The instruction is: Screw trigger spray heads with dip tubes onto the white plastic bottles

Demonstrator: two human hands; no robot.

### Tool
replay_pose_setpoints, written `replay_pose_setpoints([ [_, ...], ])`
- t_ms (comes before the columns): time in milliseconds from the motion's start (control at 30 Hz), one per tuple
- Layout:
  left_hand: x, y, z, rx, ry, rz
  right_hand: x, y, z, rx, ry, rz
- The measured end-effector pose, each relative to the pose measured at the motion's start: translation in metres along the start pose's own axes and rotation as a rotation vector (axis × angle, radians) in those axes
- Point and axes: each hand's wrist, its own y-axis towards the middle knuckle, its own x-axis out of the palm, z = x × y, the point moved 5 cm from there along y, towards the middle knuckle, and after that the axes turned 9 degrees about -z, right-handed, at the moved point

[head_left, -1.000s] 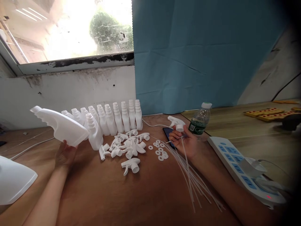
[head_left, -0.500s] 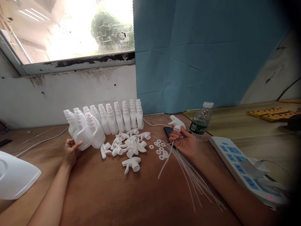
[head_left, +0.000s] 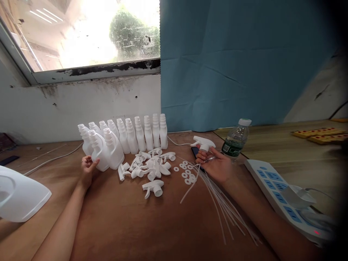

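White container (head_left: 29,201) at near left, uncapped bottles (head_left: 115,154) beyond, contents hidden from me; a capped clear bottle (head_left: 236,142) at far right. My left hand (head_left: 87,171) touches one uncapped bottle; I cannot tell if it grips. My right hand (head_left: 217,165), at right, grips a white spray head (head_left: 206,142), nozzle leftward.

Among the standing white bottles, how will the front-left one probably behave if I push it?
The front-left bottle is tall with a narrow neck, so it may tip. Its mouth looks uncapped, so it is perhaps empty and light. Another bottle stands close at its right, so it could knock that.
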Motion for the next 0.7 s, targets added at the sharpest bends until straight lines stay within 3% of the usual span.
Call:
replay_pose_setpoints([
  [133,-0.010,-0.008,0.028,0.286,0.162,0.251,-0.002,0.000,0.001,0.038,-0.151,0.080],
  [233,-0.003,-0.020,0.048,0.434,0.288,0.290,-0.011,0.000,0.005,0.114,-0.269,0.150],
  [367,0.021,-0.035,0.069,0.595,0.416,0.210,-0.021,0.000,0.010,0.192,-0.371,0.190],
  [500,0.042,-0.048,0.083,0.805,0.539,0.093,-0.020,-0.002,0.010,0.165,-0.468,0.215],
  [600,0.055,-0.054,0.087,0.816,0.511,0.016,-0.018,-0.003,0.007,0.146,-0.544,0.223],
  [700,0.082,-0.071,0.094,0.763,0.436,-0.126,-0.018,-0.003,0.000,0.101,-0.631,0.247],
])
